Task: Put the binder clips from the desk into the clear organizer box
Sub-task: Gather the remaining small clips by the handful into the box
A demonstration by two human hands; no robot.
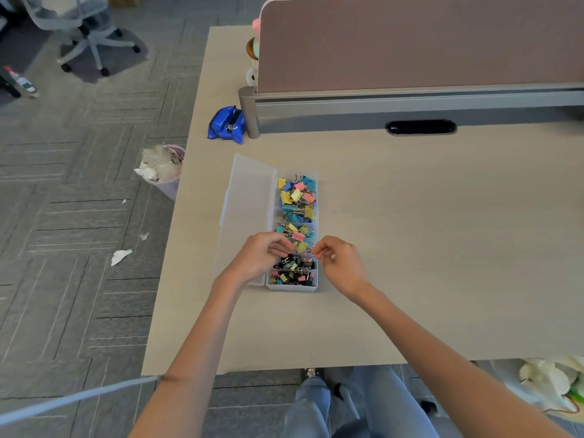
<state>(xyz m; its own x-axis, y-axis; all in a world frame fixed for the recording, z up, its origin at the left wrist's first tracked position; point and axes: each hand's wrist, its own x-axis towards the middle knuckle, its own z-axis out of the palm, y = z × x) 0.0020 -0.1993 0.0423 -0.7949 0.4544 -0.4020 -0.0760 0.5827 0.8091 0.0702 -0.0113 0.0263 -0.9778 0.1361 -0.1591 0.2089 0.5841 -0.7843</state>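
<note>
The clear organizer box lies on the desk with its lid folded open to the left. Large coloured binder clips fill the far compartment, medium ones the middle, and small black and coloured ones the near compartments. My left hand hovers over the box's left edge, fingers curled. My right hand is at the box's right edge, thumb and finger pinched on a small binder clip above the near compartment.
A blue pouch lies at the desk's far left beside the grey partition base. A waste bin stands on the floor left of the desk. An office chair is farther back. My legs show below the desk's near edge.
</note>
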